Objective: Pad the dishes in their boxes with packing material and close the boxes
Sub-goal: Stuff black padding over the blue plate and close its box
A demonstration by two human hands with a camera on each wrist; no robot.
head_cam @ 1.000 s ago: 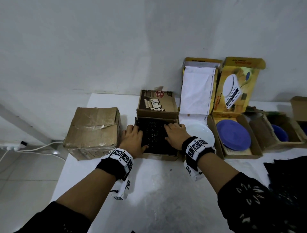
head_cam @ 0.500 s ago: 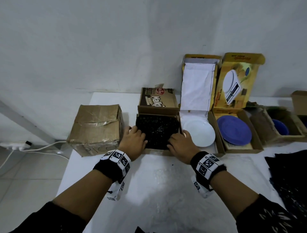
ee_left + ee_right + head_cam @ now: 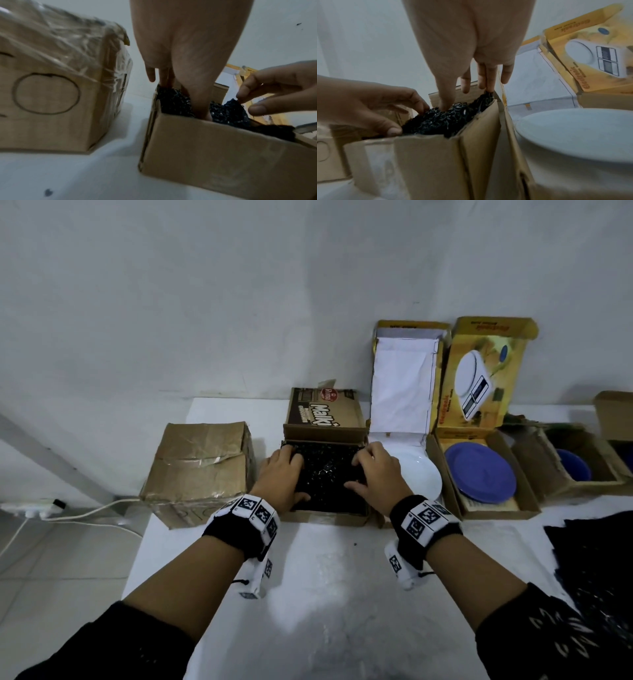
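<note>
We see glossy black bubble wrap (image 3: 325,474) in a brown box (image 3: 329,517), a white plate (image 3: 423,479), a blue plate (image 3: 479,477), a yellow box (image 3: 486,371) and black-and-white checkered wristbands (image 3: 255,510).

Open brown box (image 3: 325,517), flap up at far side, filled with black bubble wrap (image 3: 329,474). Right of it: white plate (image 3: 419,477), blue plate (image 3: 479,477) in open boxes.
</note>
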